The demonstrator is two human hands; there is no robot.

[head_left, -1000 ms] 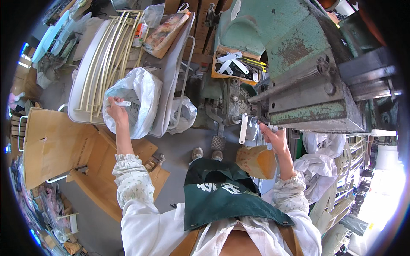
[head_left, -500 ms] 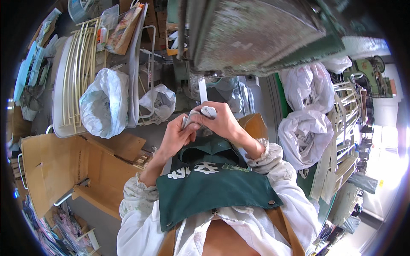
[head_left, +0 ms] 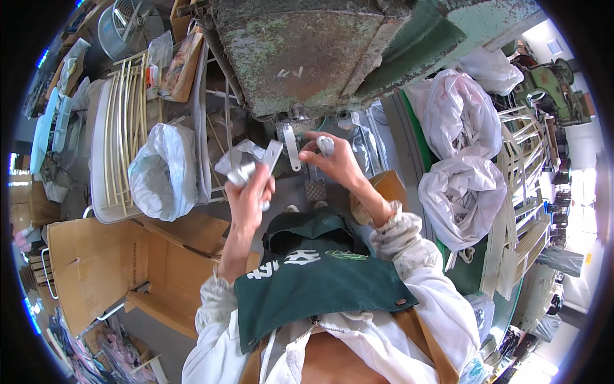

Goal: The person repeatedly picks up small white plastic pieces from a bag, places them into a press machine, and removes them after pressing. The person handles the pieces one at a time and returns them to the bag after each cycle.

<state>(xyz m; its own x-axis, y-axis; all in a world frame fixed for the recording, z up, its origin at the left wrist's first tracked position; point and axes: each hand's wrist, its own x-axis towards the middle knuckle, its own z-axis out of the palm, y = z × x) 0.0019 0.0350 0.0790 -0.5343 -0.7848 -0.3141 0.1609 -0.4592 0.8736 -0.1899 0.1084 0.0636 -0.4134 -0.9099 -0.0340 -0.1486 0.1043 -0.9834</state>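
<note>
White strip (head_left: 291, 148) hangs upper centre under the green machine (head_left: 307, 57), near upright, lower end leaning right. Lies just left of the right hand (head_left: 334, 164), the nearer; contact unclear. Right fingers curl round a white bundle (head_left: 326, 146), thumb and forefinger slightly parted. Left hand (head_left: 248, 197) grips white pieces (head_left: 272, 153). Left sack (head_left: 182, 192): contents unclear. Lower right sack (head_left: 441, 224): pale scraps. Cardboard box (head_left: 96, 256), lower left, stands open.

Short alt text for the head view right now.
A person's left hand grips pale flat strips; the right hand, holding a pale piece, is close to another strip near a worn green machine. White bags flank them.
</note>
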